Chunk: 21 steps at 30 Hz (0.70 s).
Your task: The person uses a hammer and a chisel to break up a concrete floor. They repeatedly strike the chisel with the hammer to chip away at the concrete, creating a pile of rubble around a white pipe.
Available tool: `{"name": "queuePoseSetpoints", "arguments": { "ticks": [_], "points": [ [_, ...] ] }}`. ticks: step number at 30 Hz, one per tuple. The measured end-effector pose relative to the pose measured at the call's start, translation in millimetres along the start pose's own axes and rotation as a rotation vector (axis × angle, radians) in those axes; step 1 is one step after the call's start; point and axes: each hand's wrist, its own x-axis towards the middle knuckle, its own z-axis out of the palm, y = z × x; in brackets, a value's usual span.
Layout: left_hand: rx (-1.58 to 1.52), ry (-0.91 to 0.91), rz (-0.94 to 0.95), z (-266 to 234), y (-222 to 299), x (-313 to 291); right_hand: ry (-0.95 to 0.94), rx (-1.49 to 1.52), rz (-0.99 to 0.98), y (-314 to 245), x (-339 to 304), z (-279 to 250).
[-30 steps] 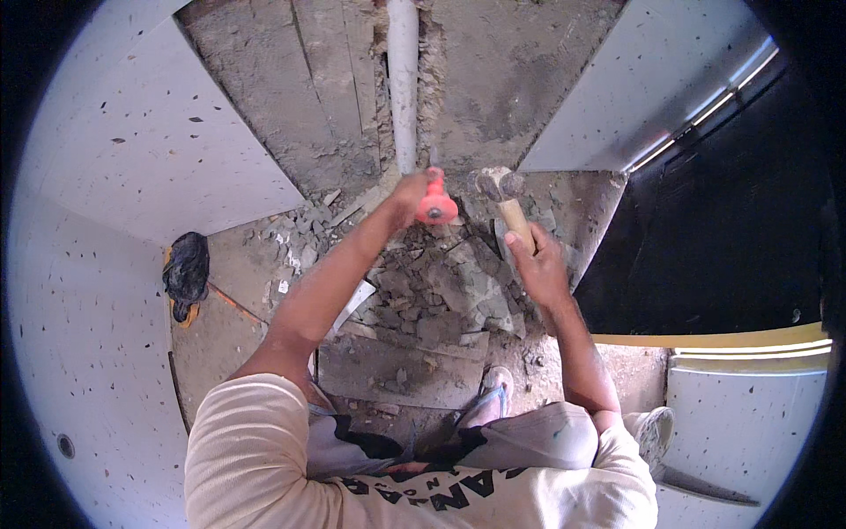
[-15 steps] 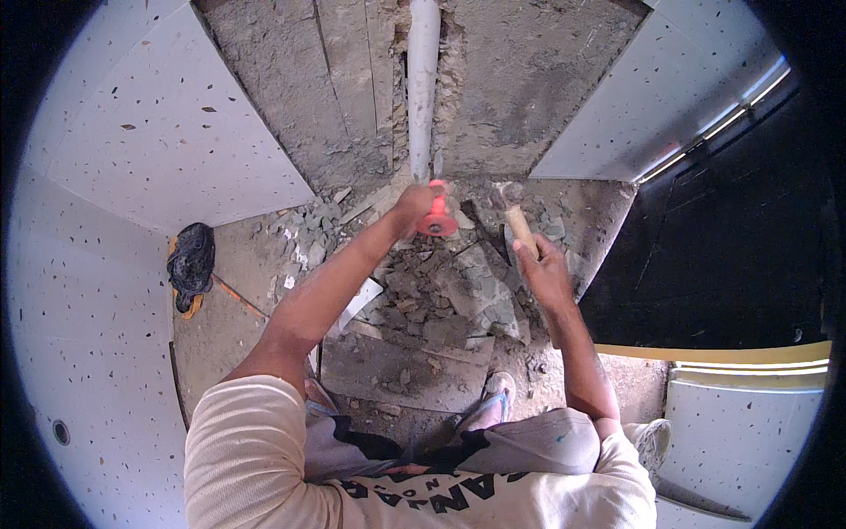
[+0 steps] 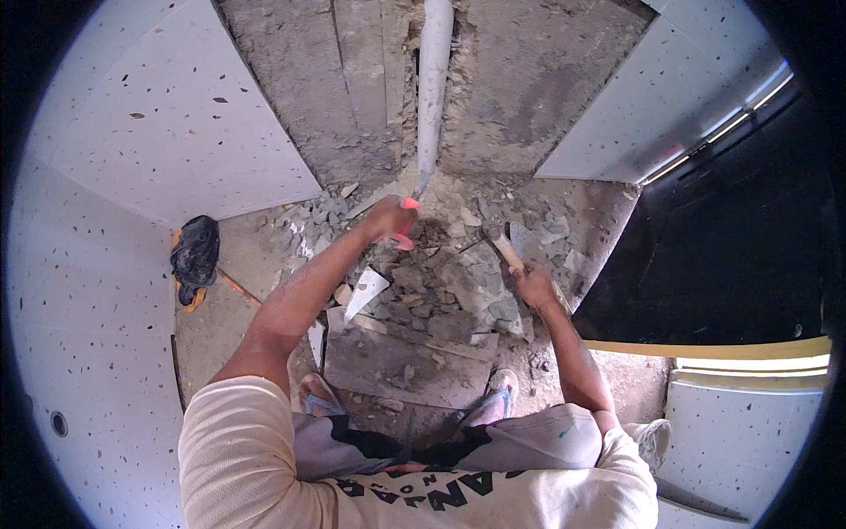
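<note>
Black bag (image 3: pixel 195 251), contents hidden. Left hand (image 3: pixel 388 218) fingers clenched on red-handled chisel (image 3: pixel 421 186), tip forward-right; right hand (image 3: pixel 535 286) grasping hammer (image 3: pixel 508 251), handle slanting forward-left.

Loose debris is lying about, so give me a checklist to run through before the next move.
1. Left hand closed on the red-handled chisel: ok, fingers wrapped around the grip.
2. Right hand closed on the wooden handle: ok; the tool's head cannot be made out clearly.
3. Chisel blade clear of the white pipe: cannot tell; it appears near the pipe's lower end, contact unclear.
4. Hands covered: not ok, both are bare.
5. Feet protected: not ok, open sandals are worn.
6. Floor ahead of the sandals free of debris: not ok, broken rubble is spread there.
</note>
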Motion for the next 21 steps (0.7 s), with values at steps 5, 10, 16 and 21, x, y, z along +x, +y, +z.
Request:
{"name": "queuePoseSetpoints", "arguments": {
  "ticks": [5, 10, 16, 21],
  "points": [
    [0.106, -0.109, 0.022, 5, 19, -15, -0.087, -0.202, 0.051, -8, -7, -19],
    [0.33, -0.071, 0.087, 17, 11, -18, -0.109, -0.284, 0.042, -13, -9, -20],
    [0.72, -0.197, 0.186, 29, -3, -16, -0.095, -0.293, 0.062, 6, -5, -9],
    [0.686, -0.184, 0.175, 32, 10, -22, -0.143, -0.312, 0.046, 22, -3, -2]
  ]
}}
